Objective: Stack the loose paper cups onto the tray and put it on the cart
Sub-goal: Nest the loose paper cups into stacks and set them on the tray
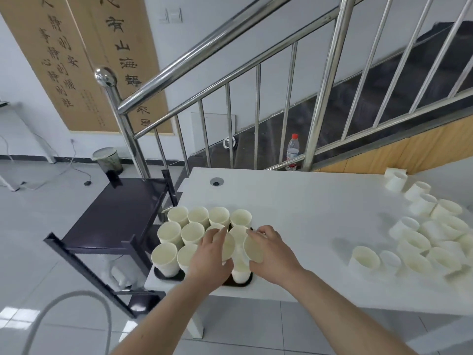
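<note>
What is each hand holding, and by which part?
Each holds a tilted paper cup by its side wall: left hand one cup, right hand another, above the tray.

Chinese calligraphy, including 有山海, on hanging scrolls [120, 60]

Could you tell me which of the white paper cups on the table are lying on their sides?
The loose white paper cups heaped at the table's right end; those on the dark tray stand upright.
</note>
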